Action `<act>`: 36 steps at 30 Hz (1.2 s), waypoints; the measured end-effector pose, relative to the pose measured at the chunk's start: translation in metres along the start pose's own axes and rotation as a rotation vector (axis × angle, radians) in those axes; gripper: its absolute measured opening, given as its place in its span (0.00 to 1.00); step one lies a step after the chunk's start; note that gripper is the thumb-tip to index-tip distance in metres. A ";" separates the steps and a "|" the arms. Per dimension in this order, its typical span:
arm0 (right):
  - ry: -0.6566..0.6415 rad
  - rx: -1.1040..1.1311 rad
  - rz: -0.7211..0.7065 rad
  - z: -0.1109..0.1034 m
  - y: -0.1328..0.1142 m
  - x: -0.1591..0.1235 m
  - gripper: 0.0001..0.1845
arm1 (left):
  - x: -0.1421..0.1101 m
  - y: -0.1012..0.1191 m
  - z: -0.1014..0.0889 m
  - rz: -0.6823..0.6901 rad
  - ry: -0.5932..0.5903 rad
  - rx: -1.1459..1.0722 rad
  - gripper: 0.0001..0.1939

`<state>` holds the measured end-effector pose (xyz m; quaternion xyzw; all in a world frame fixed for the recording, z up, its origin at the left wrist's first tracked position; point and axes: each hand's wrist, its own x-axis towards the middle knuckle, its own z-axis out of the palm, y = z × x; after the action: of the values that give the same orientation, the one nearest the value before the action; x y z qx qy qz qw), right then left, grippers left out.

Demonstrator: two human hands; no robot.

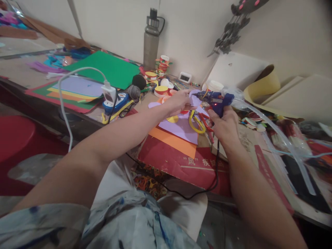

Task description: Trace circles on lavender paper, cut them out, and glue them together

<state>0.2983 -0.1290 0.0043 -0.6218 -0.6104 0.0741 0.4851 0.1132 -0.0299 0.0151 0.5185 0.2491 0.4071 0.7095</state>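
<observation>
My right hand (226, 125) is wrapped round the grip of a dark blue hot glue gun (225, 100), which has a small red light and a clear glue stick at its back. Its nozzle points left, at a small purple paper piece (195, 98). My left hand (181, 103) pinches that piece; whether the nozzle touches it I cannot tell. Just below lie yellow-handled scissors (193, 125) and a red-handled tool (206, 121). Under them are a purple sheet (178, 129) and an orange sheet (176, 142).
A black cord (217, 169) hangs from the glue gun past the table edge. Paper-covered rounds (161, 91), a grey bottle (151, 45) and a green sheet (103, 69) stand or lie behind. Left are a blue power strip (119, 101) and a red stool (18, 138).
</observation>
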 end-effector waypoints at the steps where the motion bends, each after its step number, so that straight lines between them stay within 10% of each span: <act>1: 0.009 -0.012 0.002 0.000 0.000 0.000 0.17 | -0.001 0.001 0.001 -0.009 -0.004 -0.008 0.24; 36: 0.114 -0.166 0.000 -0.005 -0.008 -0.002 0.32 | -0.010 0.007 0.004 0.021 -0.024 -0.079 0.18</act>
<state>0.2957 -0.1347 0.0118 -0.6631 -0.5857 -0.0125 0.4659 0.1088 -0.0392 0.0220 0.4977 0.2188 0.4178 0.7279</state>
